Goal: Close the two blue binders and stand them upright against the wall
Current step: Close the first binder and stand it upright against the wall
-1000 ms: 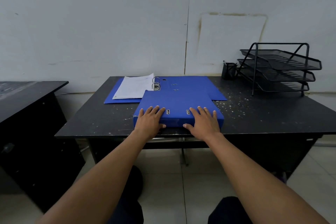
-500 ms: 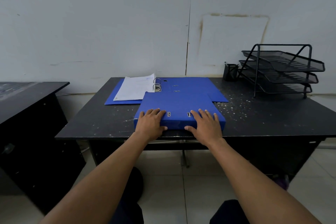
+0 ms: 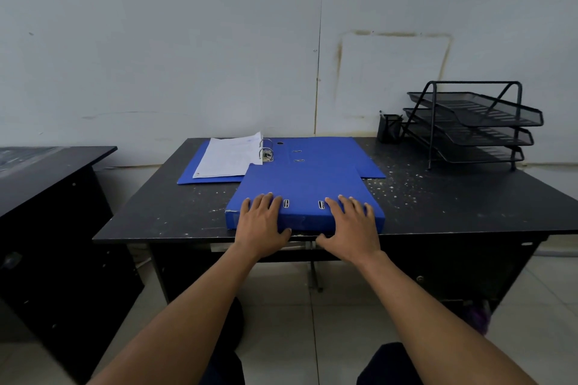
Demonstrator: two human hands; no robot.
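A closed blue binder (image 3: 305, 187) lies flat at the front edge of the black desk (image 3: 453, 206). My left hand (image 3: 261, 223) grips its near left side, fingers on the cover and thumb under the front edge. My right hand (image 3: 352, 226) holds the near right side the same way. Behind it a second blue binder (image 3: 325, 151) lies open and flat near the wall (image 3: 219, 40), with white papers (image 3: 230, 156) on its left half and its metal rings (image 3: 266, 150) standing up.
A black three-tier mesh tray (image 3: 475, 125) stands at the desk's back right, with a black pen cup (image 3: 389, 128) beside it. Another dark desk (image 3: 47, 172) sits to the left. Tiled floor lies below.
Both hands have stayed on the closed binder's near edge. The binder and the view have shifted only slightly.
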